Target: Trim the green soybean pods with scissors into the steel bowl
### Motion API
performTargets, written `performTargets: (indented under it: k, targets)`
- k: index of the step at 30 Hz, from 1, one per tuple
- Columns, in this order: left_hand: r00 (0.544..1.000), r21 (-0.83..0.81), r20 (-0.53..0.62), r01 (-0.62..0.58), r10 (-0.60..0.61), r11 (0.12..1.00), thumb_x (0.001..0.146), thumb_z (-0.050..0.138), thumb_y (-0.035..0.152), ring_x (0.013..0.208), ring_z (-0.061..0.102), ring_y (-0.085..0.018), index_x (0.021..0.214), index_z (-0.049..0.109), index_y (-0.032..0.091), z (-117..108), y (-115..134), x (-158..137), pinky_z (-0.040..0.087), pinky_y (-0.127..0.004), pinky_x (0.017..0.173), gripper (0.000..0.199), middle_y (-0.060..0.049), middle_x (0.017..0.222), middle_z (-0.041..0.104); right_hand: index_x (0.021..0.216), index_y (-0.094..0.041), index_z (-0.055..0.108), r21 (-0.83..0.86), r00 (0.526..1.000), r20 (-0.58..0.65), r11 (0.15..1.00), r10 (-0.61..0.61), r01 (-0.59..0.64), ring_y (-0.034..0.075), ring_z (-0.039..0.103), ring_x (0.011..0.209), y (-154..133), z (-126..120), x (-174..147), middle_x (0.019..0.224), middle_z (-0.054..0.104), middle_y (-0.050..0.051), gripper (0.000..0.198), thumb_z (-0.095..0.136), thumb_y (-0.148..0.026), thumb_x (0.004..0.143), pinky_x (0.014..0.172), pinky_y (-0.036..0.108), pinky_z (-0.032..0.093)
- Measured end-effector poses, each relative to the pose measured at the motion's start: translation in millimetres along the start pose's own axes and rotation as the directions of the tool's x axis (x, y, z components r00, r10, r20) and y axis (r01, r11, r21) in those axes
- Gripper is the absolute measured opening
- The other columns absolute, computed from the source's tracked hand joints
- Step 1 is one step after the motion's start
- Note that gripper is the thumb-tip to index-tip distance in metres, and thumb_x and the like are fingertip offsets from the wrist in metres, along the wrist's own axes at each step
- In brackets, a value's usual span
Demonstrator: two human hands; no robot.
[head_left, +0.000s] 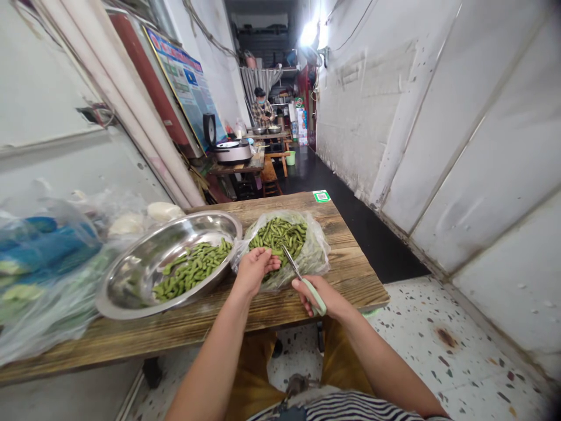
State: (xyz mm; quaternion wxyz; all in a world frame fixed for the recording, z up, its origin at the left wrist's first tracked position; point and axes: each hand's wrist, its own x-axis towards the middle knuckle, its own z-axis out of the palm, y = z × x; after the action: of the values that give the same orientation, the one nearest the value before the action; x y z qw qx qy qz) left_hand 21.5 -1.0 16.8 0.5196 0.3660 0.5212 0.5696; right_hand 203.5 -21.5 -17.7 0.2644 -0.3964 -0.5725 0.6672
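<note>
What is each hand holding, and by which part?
The right hand holds scissors by the pale green handle, blades toward the bag of pods. The left hand is on pods at the bag's edge; its grip is unclear.

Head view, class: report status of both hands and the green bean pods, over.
Left hand on green bean pods in clear plastic bag. Right hand grips green-handled scissors. Round steel bowl alongside, part-filled with pods.

green-handled scissors (302,280), blades over bagged pods (280,234)

Blue plastic bags (41,257) (bulging) lie beside a rice cooker (232,151).
</note>
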Motion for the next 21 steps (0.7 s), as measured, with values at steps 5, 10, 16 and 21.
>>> performTargets:
  k: [5,10,16,21]
  targets:
    - [1.0,0.02,0.011,-0.004,0.004,1.0,0.073,0.069,0.032,0.062,0.064,-0.012,0.077,0.053,0.014,1.2,-1.6,-2.3,0.055,-0.028,0.066,0.024,-0.004,0.068,0.067,0.064,-0.019,0.043,-0.021,1.0,0.012,1.0,0.001,-0.001,0.005,0.04,0.032,-8.8,0.7,-4.5,0.044,0.042,-0.009,0.048,0.059,-0.064,0.074,0.03,0.016,0.036]
    - [1.0,0.035,-0.01,-0.021,0.022,0.999,0.072,0.069,0.032,0.06,0.064,-0.012,0.077,0.053,0.014,3.9,-4.7,-3.8,0.056,-0.028,0.064,0.025,-0.003,0.064,0.066,0.063,-0.019,0.044,-0.034,1.0,0.004,0.999,-0.012,0.012,0.005,0.037,0.031,-7.3,-0.7,-4.2,0.043,0.041,-0.01,0.047,0.062,-0.061,0.073,0.029,0.016,0.034]
    - [0.996,0.023,-0.062,-0.068,0.069,0.997,0.072,0.069,0.031,0.062,0.066,-0.014,0.08,0.051,0.014,9.0,-8.9,-5.6,0.057,-0.029,0.066,0.026,-0.003,0.064,0.067,0.064,-0.019,0.045,-0.014,1.0,0.007,0.999,-0.03,0.031,0.005,0.041,0.034,-4.5,-0.8,-2.6,0.047,0.043,-0.009,0.047,0.061,-0.062,0.074,0.032,0.016,0.037]
    - [0.993,0.043,-0.083,-0.075,0.079,0.996,0.074,0.067,0.03,0.061,0.067,-0.014,0.081,0.05,0.015,10.7,-9.4,-6.3,0.057,-0.031,0.067,0.024,-0.002,0.064,0.067,0.062,-0.019,0.044,-0.022,0.999,0.005,0.999,-0.046,0.046,0.005,0.039,0.032,-5.3,-1.6,-4.7,0.044,0.041,-0.009,0.047,0.062,-0.061,0.074,0.03,0.017,0.036]
